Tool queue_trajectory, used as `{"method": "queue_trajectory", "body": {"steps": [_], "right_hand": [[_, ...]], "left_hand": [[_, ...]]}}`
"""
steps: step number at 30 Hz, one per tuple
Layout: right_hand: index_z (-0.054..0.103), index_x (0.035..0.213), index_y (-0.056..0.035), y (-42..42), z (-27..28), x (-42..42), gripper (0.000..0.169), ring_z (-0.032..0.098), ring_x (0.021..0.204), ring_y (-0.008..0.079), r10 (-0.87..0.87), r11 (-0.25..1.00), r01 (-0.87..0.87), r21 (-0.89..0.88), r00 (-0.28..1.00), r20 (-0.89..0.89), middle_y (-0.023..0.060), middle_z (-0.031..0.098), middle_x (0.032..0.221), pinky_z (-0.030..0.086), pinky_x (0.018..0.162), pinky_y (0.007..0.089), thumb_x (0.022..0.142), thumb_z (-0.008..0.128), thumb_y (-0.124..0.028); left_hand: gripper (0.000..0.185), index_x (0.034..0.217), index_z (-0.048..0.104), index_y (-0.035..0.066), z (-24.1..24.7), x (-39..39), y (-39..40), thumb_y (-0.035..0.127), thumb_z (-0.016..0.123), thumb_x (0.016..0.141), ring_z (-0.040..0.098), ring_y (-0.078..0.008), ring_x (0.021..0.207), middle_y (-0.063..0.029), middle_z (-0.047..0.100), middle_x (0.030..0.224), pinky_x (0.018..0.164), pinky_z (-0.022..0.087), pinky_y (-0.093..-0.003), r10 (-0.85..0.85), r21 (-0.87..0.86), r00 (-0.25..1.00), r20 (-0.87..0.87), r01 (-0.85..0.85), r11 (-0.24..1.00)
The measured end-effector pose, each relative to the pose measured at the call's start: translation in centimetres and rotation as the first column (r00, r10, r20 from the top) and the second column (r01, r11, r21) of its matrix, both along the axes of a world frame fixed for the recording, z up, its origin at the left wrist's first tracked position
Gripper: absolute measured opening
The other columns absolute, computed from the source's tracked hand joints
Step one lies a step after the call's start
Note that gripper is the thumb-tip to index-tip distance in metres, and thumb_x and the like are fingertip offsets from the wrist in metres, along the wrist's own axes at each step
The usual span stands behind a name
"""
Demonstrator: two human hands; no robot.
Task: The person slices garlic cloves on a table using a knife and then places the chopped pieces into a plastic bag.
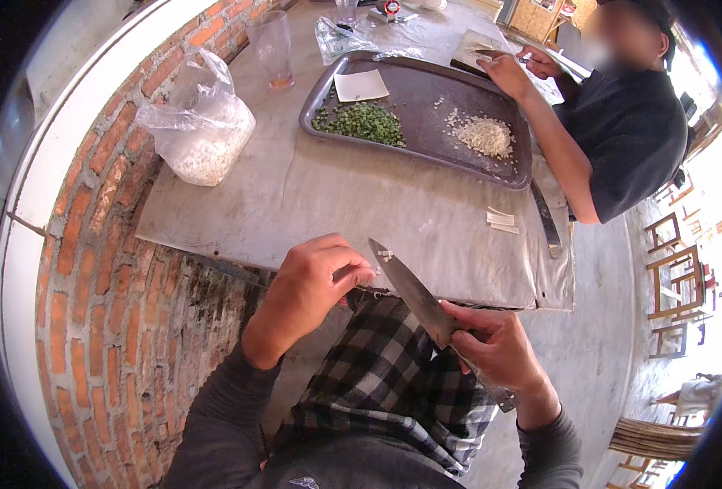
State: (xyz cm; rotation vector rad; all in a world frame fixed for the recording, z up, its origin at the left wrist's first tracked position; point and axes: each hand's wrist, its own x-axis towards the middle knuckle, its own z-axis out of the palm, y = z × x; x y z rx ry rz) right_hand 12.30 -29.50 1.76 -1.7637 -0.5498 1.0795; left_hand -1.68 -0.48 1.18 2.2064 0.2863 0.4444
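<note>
My right hand [495, 348] grips a large kitchen knife [419, 296], its blade slanting up and left over the table's front edge. A few small white diced pieces [385, 255] lie on the blade close to its tip. Just left of the tip is my left hand [324, 275], fingers curled together, with tiny white bits at the fingertips; whether it pinches anything is unclear. Farther right on the table lie several thin white strips [501, 220]. Beyond, a brown tray [419, 160] carries chopped green pieces [364, 124], a pale diced pile [485, 137] and a white square piece [361, 85].
A plastic bag [205, 143] of white contents and a glass [272, 55] stand at left, beside a brick wall [107, 244]. A long dark flat strip [545, 217] lies right of the tray. A co-worker [617, 128] holds a knife over a board [472, 52].
</note>
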Motion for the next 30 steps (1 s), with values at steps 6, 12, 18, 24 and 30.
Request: {"method": "queue_trajectory", "body": {"steps": [6,12,18,24,30], "right_hand": [[0.067,0.159,-0.0046,-0.2,0.2,-0.6,0.048,0.062,0.07,0.0041,0.02,1.0,-0.02,0.007,0.999,-0.033,-0.0064,0.069,0.089,0.054,0.065,0.0239,0.112,0.068,-0.006],[0.066,0.16,-0.0032,-0.4,0.1,-0.6,0.048,0.061,0.07,0.0043,0.005,0.999,-0.001,0.033,0.993,-0.117,-0.0054,0.068,0.088,0.052,0.064,0.0241,0.112,0.067,-0.005],[0.065,0.16,-0.0008,-0.8,0.8,0.4,0.049,0.06,0.068,0.0052,-0.041,0.996,0.054,0.076,0.985,-0.169,-0.0047,0.067,0.086,0.052,0.062,0.025,0.111,0.065,-0.002],[0.066,0.157,0.0042,0.0,4.3,7.3,0.047,0.062,0.067,0.0071,-0.281,0.947,0.263,0.186,0.957,0.076,-0.0022,0.067,0.085,0.054,0.061,0.0272,0.111,0.064,-0.006],[0.066,0.157,-0.0003,3.2,2.8,15.3,0.05,0.074,0.073,0.0257,-0.205,0.966,0.24,0.097,0.484,0.851,0.0167,0.074,0.087,0.059,0.068,0.0412,0.107,0.064,-0.003]], "left_hand": [[0.013,0.102,0.084,0.0,-0.2,0.7,-0.1,0.01,0.089,0.096,0.077,-0.0271,0.084,-0.0135,0.079,0.096,0.072,0.059,-0.0388,0.008,0.036,0.999,0.032,-0.009,0.999],[0.013,0.102,0.084,-0.001,-1.0,0.9,-0.3,0.01,0.089,0.096,0.077,-0.0236,0.083,-0.013,0.08,0.096,0.072,0.058,-0.0363,0.015,0.06,0.993,0.119,-0.023,0.998],[0.015,0.104,0.082,-0.002,-1.0,0.7,0.0,0.013,0.081,0.107,0.057,-0.0104,0.071,-0.0059,0.072,0.087,0.064,0.045,-0.0292,0.189,-0.008,0.964,0.184,-0.191,0.981],[0.021,0.102,0.082,-0.003,-2.0,0.9,0.6,0.015,0.076,0.109,0.051,-0.0091,0.066,-0.0057,0.07,0.085,0.059,0.04,-0.0295,0.18,-0.08,0.961,0.211,-0.166,0.983],[0.024,0.099,0.08,-0.003,-2.3,1.2,0.5,0.018,0.074,0.11,0.051,-0.0072,0.069,-0.0036,0.068,0.086,0.061,0.04,-0.0287,0.209,-0.133,0.953,0.22,-0.183,0.974]]}}
